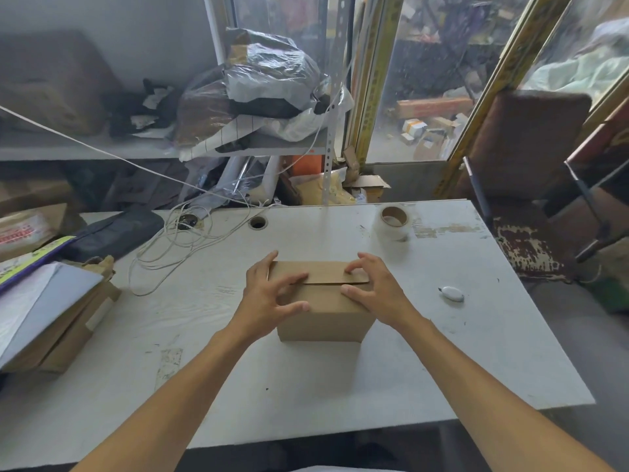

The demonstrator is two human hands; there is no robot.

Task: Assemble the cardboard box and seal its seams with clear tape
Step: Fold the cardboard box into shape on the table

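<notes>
Pressing down with both grips: my left hand and right hand sit spread and curled, fingertips on the top flaps of the cardboard box mid-counter. Neither grip clamps anything. I reckon the flaps spring open if I lift a hand for the clear tape roll, which sits well apart, beyond the box on the right.

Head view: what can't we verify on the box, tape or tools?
- Cardboard box: bottom and far side face away; the left hand and right hand cover the ends of the top seam, so clear tape there cannot be told.
- Tape roll: loose end too small to see.
- Small white tool: too small to identify.
</notes>
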